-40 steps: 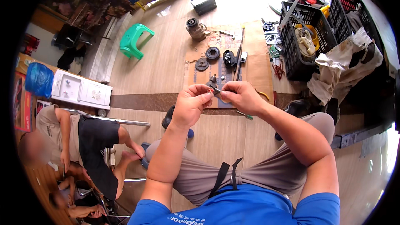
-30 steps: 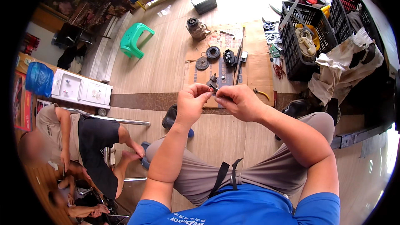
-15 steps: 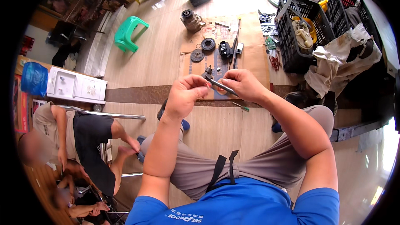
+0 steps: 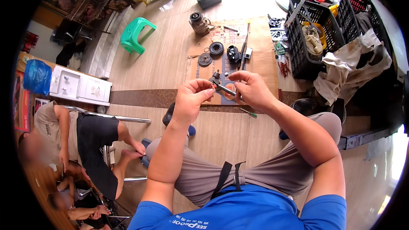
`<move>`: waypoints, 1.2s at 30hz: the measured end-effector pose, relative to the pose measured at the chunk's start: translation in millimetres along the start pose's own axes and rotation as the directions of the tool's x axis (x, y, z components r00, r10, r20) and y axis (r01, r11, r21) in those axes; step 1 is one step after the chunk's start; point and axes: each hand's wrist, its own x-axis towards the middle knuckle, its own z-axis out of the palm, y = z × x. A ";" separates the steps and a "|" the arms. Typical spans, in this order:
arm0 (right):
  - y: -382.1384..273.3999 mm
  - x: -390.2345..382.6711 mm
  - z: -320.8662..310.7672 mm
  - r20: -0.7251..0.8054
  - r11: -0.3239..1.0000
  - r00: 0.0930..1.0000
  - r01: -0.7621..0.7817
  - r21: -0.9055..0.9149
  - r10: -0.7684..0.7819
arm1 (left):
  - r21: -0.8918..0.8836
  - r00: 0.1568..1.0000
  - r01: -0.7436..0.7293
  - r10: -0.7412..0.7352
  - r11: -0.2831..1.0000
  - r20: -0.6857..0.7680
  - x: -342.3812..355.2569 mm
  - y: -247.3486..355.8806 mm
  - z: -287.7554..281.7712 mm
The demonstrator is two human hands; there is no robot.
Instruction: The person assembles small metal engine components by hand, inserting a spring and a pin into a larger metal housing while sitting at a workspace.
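Note:
My left hand (image 4: 191, 99) is closed in a pinch, with a small red piece (image 4: 213, 86) at its fingertips, too small to name. Close beside it, my right hand (image 4: 255, 91) grips a dark metal rod with a wider head (image 4: 226, 89); the lower fingers wrap the rod and the index finger reaches forward. The rod's head points away from me, over a flattened cardboard sheet (image 4: 260, 76). On the sheet beyond my hands lie a black pulley ring (image 4: 216, 48), a grey round plate (image 4: 205, 59), a black part (image 4: 232, 54) and a metal compressor-like unit (image 4: 200, 24).
A green-handled screwdriver (image 4: 251, 113) lies on the floor near the cardboard. Black crates (image 4: 304, 59) with tools and a stained cloth (image 4: 347, 66) stand at the right. A green stool (image 4: 137, 32) is at the far left; a seated person (image 4: 91, 134) is at my left.
My right thumb and index finger have come off the rod and spread apart, while its lower fingers keep hold. My left hand stays in its pinch. The view has shifted slightly.

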 end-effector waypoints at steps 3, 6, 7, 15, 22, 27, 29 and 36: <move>-6.8 -6.0 4.2 0.110 0.999 0.993 0.033 0.038 -0.037 | 0.011 1.000 0.020 -0.020 1.000 0.002 -3.4 0.9 7.5; -12.4 -11.3 16.8 0.245 0.950 0.969 -0.059 0.308 -0.020 | -0.014 0.999 0.033 -0.033 0.999 0.016 -4.9 -0.2 10.4; -10.1 -11.9 19.1 0.255 0.950 0.965 -0.022 0.313 -0.061 | -0.042 0.999 0.043 -0.042 0.998 0.027 -4.8 -1.3 10.5; 2.9 -6.3 15.4 0.173 0.993 0.980 0.085 0.078 -0.098 | -0.124 0.996 0.088 -0.090 0.988 -0.006 -3.6 -1.4 9.2; 3.9 -5.8 15.5 0.131 0.971 0.971 0.216 -0.100 -0.202 | -0.116 0.995 0.082 -0.087 0.990 -0.039 -0.7 -6.2 8.4; -17.7 -9.1 7.1 0.145 0.914 0.950 0.307 -0.265 -0.278 | 0.172 0.996 0.066 -0.055 0.983 -0.072 -3.9 -0.1 14.5; -17.5 -6.8 3.1 0.167 0.895 0.945 0.320 -0.311 -0.281 | 0.231 0.992 0.105 -0.117 0.967 0.038 -5.6 -1.4 15.6; 0.9 5.8 -8.7 0.235 0.928 0.952 0.257 -0.269 -0.195 | 0.199 0.944 0.194 -0.238 0.961 0.227 -8.3 8.4 16.1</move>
